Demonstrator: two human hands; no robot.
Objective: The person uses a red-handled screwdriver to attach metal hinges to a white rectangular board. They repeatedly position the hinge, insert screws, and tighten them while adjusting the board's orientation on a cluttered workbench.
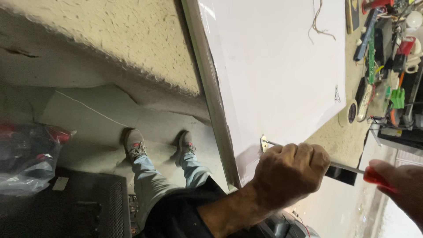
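My left hand (288, 174) is fisted around the screwdriver (348, 168) shaft; my right hand (398, 185) grips its red handle. Its tip meets the small bracket (264, 143) at the white panel's (273, 66) near edge; I judge a slip could gouge the panel.

Panel (277, 66): lies flat on the worktop (339, 141), one edge overhanging toward the person. Bracket (264, 143): on the panel's near corner. Screwdriver (348, 168): tip at the bracket, shaft passing behind the left hand (288, 174), handle in the right hand (398, 185). Tape roll (351, 113): on the worktop, just right of the panel. Tool clutter (392, 53): further right. Shoes (161, 144): on the floor (88, 119), left of the panel. Plastic bag (26, 158): far left.
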